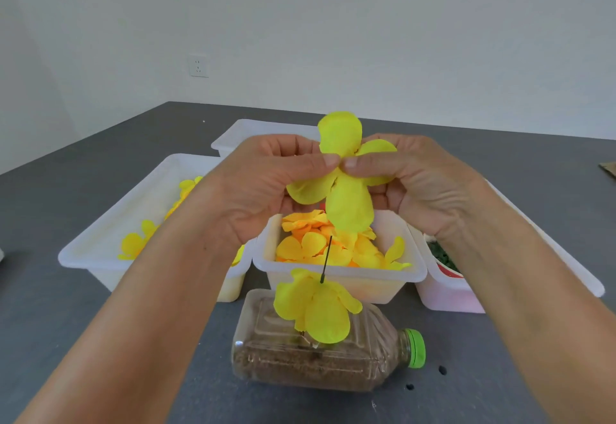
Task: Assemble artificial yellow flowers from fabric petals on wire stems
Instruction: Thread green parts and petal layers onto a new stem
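Right, the dark grey table (100, 340) carries my white plastic bins, the big one (100, 250) on the left with a few yellow petals and the middle one (340, 277) heaped with orange and yellow ones. Nearer me lies a clear plastic bottle with a green cap (333, 357), a thin dark wire stem (326, 260) standing from it through a yellow fabric petal layer (316, 310). Above it, my left hand (266, 183) and right hand (416, 183) pinch a four-lobed yellow fabric petal piece (343, 170) at its centre, thumbs meeting.

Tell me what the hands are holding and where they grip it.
Both the left hand and right hand pinch one yellow fabric petal piece at its centre, thumbs meeting there.
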